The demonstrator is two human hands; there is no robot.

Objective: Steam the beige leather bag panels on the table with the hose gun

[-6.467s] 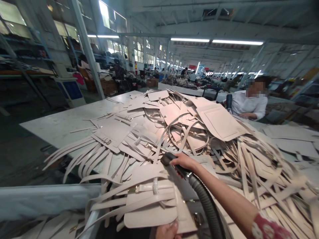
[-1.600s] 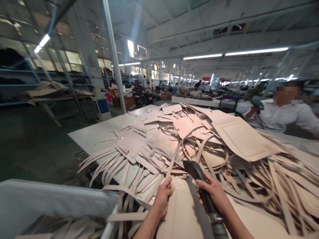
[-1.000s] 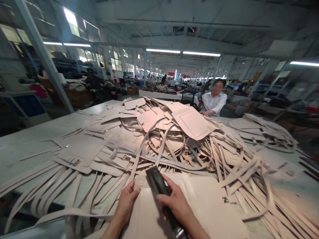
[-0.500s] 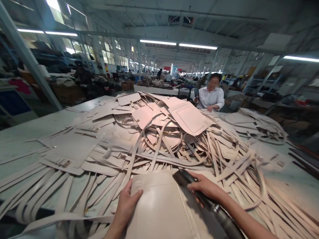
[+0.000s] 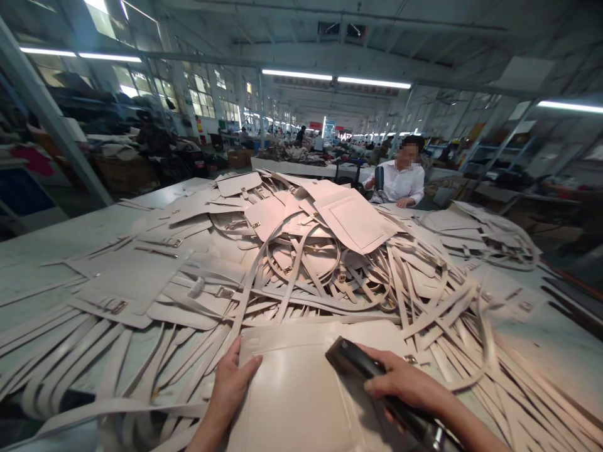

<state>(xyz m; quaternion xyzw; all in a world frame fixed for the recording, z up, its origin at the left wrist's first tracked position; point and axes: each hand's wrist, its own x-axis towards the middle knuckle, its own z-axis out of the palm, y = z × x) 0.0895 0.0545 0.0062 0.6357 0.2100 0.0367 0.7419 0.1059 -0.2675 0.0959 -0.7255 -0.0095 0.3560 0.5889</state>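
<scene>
While my right hand [image 5: 400,380] is wrapped round a long, black plastic-looking tool [image 5: 355,361] slanting forward-left over the beige, flat, leather-like panel [image 5: 292,395], I have my left hand [image 5: 230,384] gripping that panel's left edge, before a beige strap pile [image 5: 268,216].

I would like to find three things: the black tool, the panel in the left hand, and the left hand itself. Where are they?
Black tool [image 5: 351,360]: head view, on its front end.
Panel [image 5: 289,392]: head view, on its smooth middle.
Left hand [image 5: 230,380]: head view, near the thumb's base.
</scene>
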